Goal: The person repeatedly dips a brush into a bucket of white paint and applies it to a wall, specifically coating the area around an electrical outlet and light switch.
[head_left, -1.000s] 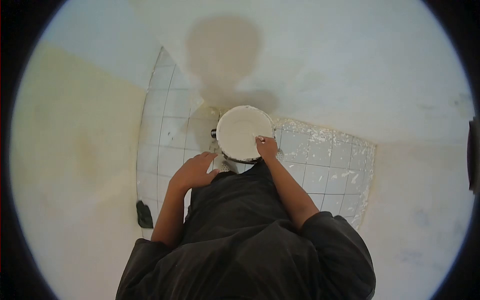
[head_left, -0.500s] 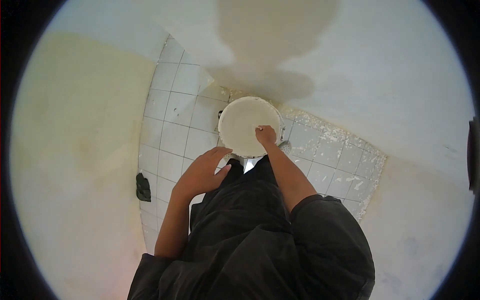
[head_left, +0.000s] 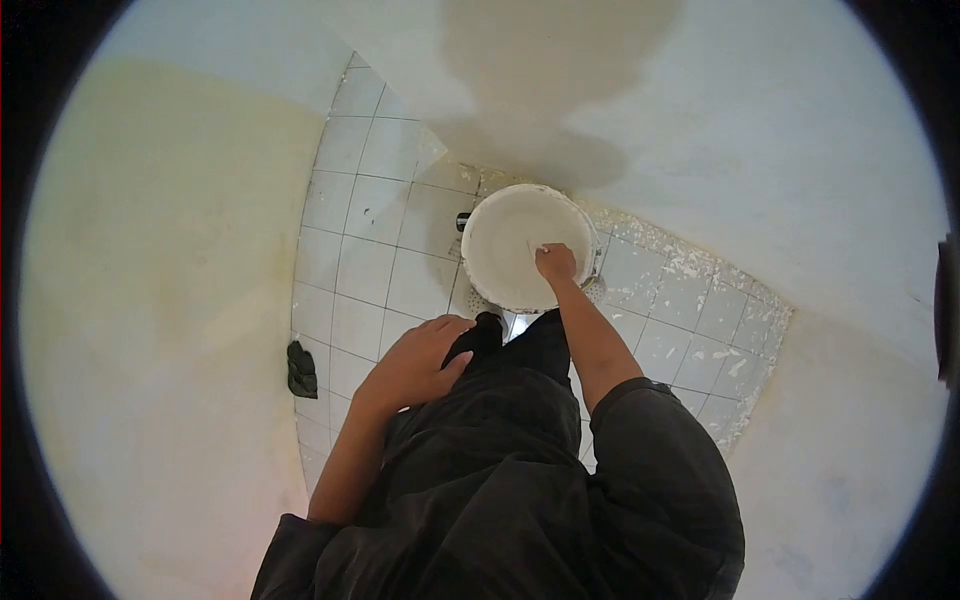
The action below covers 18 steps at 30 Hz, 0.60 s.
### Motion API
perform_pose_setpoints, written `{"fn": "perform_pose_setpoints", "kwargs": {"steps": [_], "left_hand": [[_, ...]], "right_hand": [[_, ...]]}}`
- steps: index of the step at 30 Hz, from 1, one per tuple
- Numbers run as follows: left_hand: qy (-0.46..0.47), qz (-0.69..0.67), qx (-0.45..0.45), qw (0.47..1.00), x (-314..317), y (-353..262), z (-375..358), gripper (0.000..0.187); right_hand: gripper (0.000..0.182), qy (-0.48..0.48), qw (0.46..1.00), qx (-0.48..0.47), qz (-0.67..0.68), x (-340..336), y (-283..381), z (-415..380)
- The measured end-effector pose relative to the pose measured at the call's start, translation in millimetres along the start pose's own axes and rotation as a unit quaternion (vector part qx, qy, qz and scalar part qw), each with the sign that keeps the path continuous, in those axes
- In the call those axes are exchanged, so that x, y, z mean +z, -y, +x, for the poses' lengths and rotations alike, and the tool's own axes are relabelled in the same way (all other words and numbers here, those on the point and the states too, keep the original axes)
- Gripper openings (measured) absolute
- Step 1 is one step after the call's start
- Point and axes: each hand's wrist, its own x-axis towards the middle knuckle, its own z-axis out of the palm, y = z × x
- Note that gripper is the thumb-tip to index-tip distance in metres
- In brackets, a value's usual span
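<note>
A round bucket [head_left: 505, 240] full of white paint stands on the tiled floor near the wall. My right hand [head_left: 556, 264] reaches down over its near rim, fingers closed on a thin paint-covered tool [head_left: 536, 247] that dips into the white paint; most of the tool is hidden. My left hand [head_left: 418, 362] rests flat on my dark-clothed thigh, fingers together and holding nothing.
White floor tiles [head_left: 365, 270] are spattered with paint chips on the right side [head_left: 690, 290]. A dark rag [head_left: 302, 369] lies at the left edge of the tiles. Pale painted walls close in on the left, back and right; a damp grey patch [head_left: 560, 60] marks the back wall.
The view has shifted, so the bucket now sits further right and more floor shows on the left. My right hand stays at the bucket rim; my left hand stays on my thigh.
</note>
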Motion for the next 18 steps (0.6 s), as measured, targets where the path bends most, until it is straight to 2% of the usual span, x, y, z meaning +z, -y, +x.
{"fn": "perform_pose_setpoints", "kwargs": {"steps": [8, 11, 14, 17, 18], "left_hand": [[0.024, 0.019, 0.031, 0.999, -3.6, 17.9, -12.6, 0.046], [0.017, 0.004, 0.049, 0.999, -8.1, 27.2, -20.6, 0.045], [0.022, 0.001, 0.049, 0.999, -10.3, 35.6, -25.1, 0.045], [0.026, 0.004, 0.07, 0.997, -10.9, 40.3, -25.9, 0.046], [0.032, 0.007, 0.074, 0.997, -12.9, 37.5, -25.5, 0.046]], "right_hand": [[0.026, -0.052, 0.998, -0.008, 0.033, -1.3, 9.7, -12.5], [0.026, -0.049, 0.992, -0.082, 0.087, -10.4, 2.0, -31.2], [0.023, -0.123, 0.974, -0.146, 0.121, -37.3, 10.7, -88.3], [0.023, -0.226, 0.949, -0.181, 0.122, -43.4, 1.9, -131.7], [0.023, -0.23, 0.949, -0.181, 0.12, -45.6, -2.5, -141.8]]}}
